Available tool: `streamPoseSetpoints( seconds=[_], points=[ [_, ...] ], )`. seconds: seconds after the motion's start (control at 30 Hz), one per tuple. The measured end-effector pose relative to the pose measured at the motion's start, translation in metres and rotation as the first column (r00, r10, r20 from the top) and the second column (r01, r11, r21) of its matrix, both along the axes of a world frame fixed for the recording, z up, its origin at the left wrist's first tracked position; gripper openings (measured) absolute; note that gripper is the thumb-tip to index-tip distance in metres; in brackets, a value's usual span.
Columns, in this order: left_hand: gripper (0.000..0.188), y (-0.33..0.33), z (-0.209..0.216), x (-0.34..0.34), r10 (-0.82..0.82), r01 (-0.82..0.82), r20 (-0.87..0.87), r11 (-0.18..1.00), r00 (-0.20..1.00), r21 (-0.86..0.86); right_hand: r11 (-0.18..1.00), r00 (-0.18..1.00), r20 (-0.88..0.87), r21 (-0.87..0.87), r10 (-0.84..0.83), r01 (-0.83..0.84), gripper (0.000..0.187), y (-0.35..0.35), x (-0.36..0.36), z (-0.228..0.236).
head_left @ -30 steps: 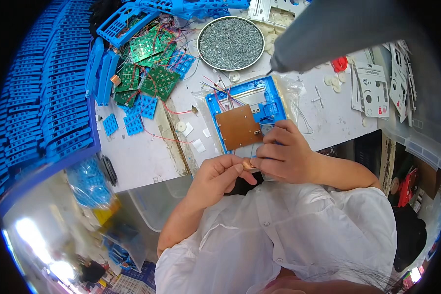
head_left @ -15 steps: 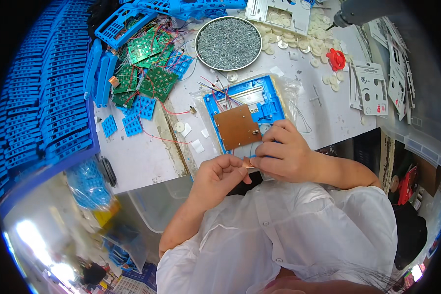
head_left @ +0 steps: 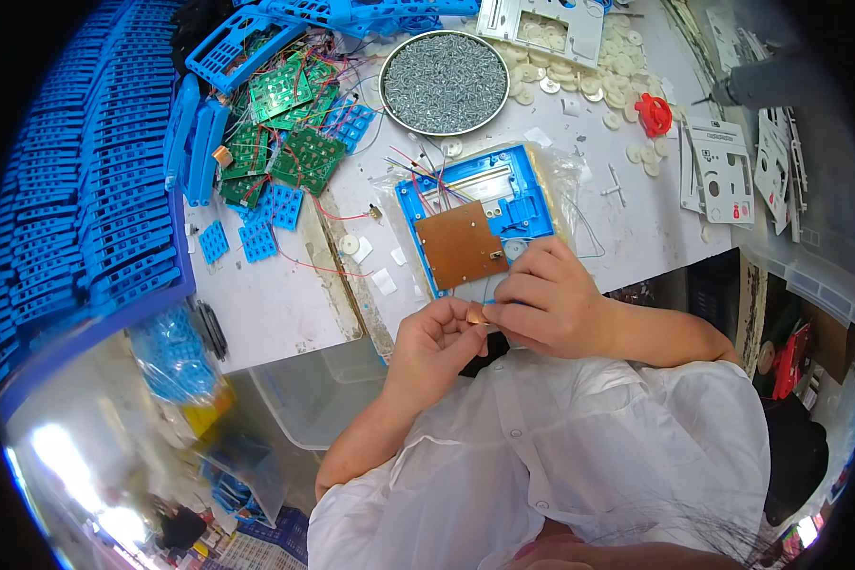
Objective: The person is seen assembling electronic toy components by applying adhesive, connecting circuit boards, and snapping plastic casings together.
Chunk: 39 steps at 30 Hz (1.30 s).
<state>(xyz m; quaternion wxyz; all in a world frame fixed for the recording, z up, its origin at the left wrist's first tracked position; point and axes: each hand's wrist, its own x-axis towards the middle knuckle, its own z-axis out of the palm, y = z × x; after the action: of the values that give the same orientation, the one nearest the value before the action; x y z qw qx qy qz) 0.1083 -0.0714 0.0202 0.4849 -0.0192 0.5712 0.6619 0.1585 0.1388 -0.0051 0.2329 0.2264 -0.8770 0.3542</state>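
My left hand (head_left: 431, 348) and my right hand (head_left: 553, 300) meet at the table's front edge, both closed in a pinch. Between their fingertips is a small copper-coloured piece (head_left: 478, 314), partly covered by the fingers. Just beyond them lies a blue plastic housing (head_left: 522, 209) on a clear plastic bag. A brown circuit board (head_left: 459, 245) rests, copper-brown face up, over the housing's near left part. Thin coloured wires (head_left: 434, 180) rise from behind the board, and a thin wire runs from its near edge toward my fingers.
A round tray of screws (head_left: 444, 84) stands behind the housing. Green circuit boards (head_left: 299, 157) with tangled wires lie to the left, beside stacked blue housings (head_left: 85, 190). A screwdriver (head_left: 769, 81) hangs at right, above white panels (head_left: 720, 171). White discs (head_left: 613, 85) and a red part (head_left: 653, 115) lie behind.
My left hand has shifted slightly right and up, and the copper-coloured piece has turned between my fingers. The hanging screwdriver has swung to the right and nearer.
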Motion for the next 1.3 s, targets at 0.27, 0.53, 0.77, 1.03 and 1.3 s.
streamPoseSetpoints(
  seconds=[0.27, 0.53, 0.77, 1.03, 1.3],
  points=[
    [0.008, -0.003, -0.008, 0.014, 0.01, -0.036, -0.212, 0.992, 0.977, -0.12, 0.999, 0.988, 0.146, -0.02, 0.044, -0.042, 0.019, 0.0, 0.0, 0.013],
    [0.004, 0.004, 0.008, 0.012, -0.194, -0.004, -0.545, 0.94, 0.815, -0.34, 0.996, 0.991, 0.133, 0.086, 0.028, -0.039, 0.017, -0.001, 0.0, 0.017],
    [0.007, 0.008, 0.007, 0.013, -0.266, -0.053, -0.694, 0.914, 0.669, -0.402, 0.994, 0.986, 0.162, 0.105, -0.035, 0.018, 0.018, -0.007, 0.001, 0.014],
    [0.005, 0.008, 0.01, 0.008, -0.159, -0.023, -0.567, 0.954, 0.808, -0.3, 0.996, 0.957, 0.289, -0.083, -0.007, 0.032, 0.015, -0.006, -0.008, 0.016],
    [0.005, 0.006, 0.014, -0.004, -0.253, 0.0, -0.649, 0.932, 0.718, -0.364, 0.985, 0.926, 0.377, -0.165, 0.019, 0.047, 0.014, -0.001, -0.011, 0.014]
  ],
)
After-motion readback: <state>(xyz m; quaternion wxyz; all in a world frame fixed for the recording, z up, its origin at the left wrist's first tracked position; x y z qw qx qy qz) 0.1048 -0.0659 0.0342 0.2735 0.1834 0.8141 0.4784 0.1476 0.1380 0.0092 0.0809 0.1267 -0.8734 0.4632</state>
